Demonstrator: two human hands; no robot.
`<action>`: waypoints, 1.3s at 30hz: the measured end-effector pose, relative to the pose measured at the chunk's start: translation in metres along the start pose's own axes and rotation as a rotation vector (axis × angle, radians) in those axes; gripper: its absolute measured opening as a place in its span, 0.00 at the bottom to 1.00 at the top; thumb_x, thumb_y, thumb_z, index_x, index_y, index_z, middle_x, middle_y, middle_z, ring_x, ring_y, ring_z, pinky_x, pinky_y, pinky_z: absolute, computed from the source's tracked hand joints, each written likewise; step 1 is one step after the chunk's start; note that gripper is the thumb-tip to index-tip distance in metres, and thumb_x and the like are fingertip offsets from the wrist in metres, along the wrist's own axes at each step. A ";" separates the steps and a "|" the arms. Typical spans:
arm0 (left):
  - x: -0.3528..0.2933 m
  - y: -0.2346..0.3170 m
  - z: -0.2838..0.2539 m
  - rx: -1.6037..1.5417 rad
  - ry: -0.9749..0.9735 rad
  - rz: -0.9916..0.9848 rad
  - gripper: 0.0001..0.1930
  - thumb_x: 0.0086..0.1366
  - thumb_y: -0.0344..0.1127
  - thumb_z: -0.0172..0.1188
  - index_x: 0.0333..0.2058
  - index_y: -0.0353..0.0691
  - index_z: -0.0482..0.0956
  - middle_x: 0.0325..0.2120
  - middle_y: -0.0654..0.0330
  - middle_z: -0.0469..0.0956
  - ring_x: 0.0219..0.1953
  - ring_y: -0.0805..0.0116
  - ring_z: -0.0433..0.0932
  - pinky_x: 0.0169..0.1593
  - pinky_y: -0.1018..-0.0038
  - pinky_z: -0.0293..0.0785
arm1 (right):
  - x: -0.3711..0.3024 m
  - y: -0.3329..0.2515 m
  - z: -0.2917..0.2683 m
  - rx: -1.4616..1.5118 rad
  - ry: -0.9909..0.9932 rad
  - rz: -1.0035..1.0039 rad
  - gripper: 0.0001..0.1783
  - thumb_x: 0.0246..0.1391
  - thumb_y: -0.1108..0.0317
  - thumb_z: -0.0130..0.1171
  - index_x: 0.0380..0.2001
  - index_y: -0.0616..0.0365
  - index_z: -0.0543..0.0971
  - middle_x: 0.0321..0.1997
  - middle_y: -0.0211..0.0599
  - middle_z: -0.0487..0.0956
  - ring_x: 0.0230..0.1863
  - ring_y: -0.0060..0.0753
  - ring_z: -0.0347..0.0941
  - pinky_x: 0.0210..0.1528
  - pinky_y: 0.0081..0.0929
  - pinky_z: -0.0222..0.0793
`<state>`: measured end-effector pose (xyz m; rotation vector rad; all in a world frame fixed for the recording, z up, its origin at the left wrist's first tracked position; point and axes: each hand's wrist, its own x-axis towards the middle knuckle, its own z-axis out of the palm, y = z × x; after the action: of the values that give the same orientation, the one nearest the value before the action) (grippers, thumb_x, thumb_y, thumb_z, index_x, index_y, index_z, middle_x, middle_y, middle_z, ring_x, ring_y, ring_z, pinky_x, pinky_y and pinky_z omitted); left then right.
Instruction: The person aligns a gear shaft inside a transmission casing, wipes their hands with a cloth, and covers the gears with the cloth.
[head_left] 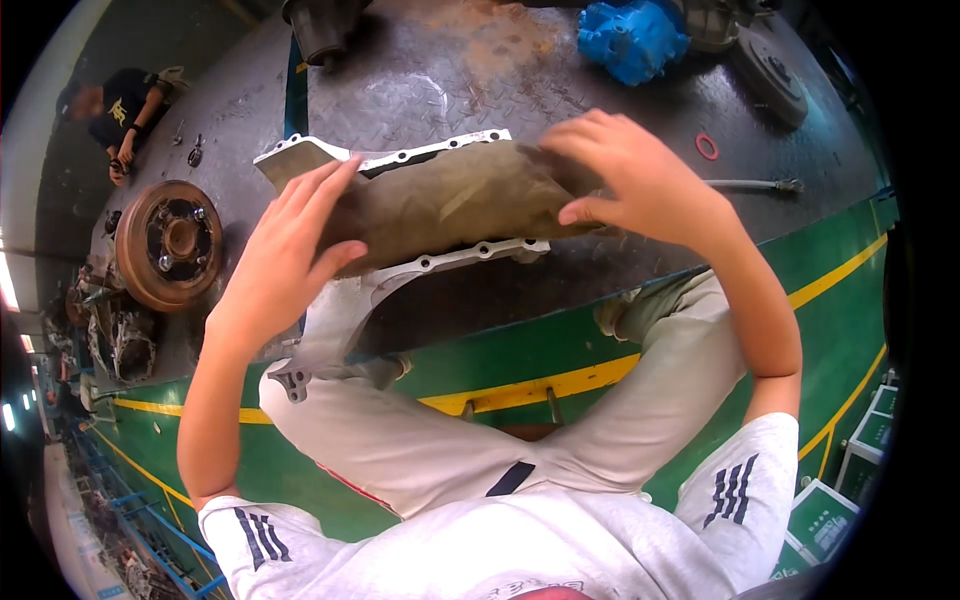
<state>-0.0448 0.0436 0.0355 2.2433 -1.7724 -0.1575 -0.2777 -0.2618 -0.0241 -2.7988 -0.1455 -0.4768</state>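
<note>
A long, brown-grey curved metal cover [445, 208] spans the space between my two hands, slightly blurred. My left hand [285, 250] is at its left end, thumb and fingers curved around the end. My right hand [635, 180] grips the right end, with the thumb on the near side and the fingers over the far side. Directly beneath lies a silver cast-metal housing [335, 310]; its flanges with bolt holes show along the far and near sides of the cover. The cover hides the housing's middle, and I cannot tell whether the two touch.
On the dark metal bench [420, 100] a rusty brake drum [170, 245] stands at left. A blue pump-like part [632, 40] and a round dark disc [770, 75] are at far right, near a red ring [707, 147] and a hose [750, 185]. Another person [130, 110] is at far left.
</note>
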 end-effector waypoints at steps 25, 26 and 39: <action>-0.018 -0.023 0.011 -0.006 -0.062 -0.179 0.16 0.77 0.33 0.54 0.59 0.34 0.72 0.51 0.45 0.77 0.55 0.41 0.74 0.60 0.59 0.71 | 0.009 0.053 0.020 -0.130 0.341 0.071 0.09 0.59 0.73 0.64 0.43 0.59 0.85 0.45 0.37 0.85 0.50 0.47 0.78 0.57 0.42 0.74; -0.020 -0.021 0.007 0.000 -0.057 -0.179 0.16 0.77 0.33 0.54 0.59 0.34 0.72 0.51 0.45 0.77 0.55 0.41 0.74 0.60 0.59 0.71 | 0.017 0.046 0.018 -0.203 0.403 0.036 0.12 0.59 0.72 0.64 0.46 0.59 0.84 0.49 0.39 0.85 0.52 0.48 0.78 0.58 0.42 0.74; -0.014 -0.021 0.004 0.106 -0.173 -0.203 0.14 0.74 0.32 0.59 0.52 0.33 0.70 0.44 0.43 0.77 0.50 0.39 0.75 0.53 0.54 0.72 | 0.000 0.016 0.054 -0.115 0.055 -0.020 0.15 0.65 0.60 0.64 0.41 0.60 0.74 0.36 0.43 0.79 0.42 0.51 0.76 0.48 0.42 0.71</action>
<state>-0.0295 0.0607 0.0242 2.5545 -1.6656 -0.3142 -0.2589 -0.2601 -0.0775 -2.8952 -0.1386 -0.5834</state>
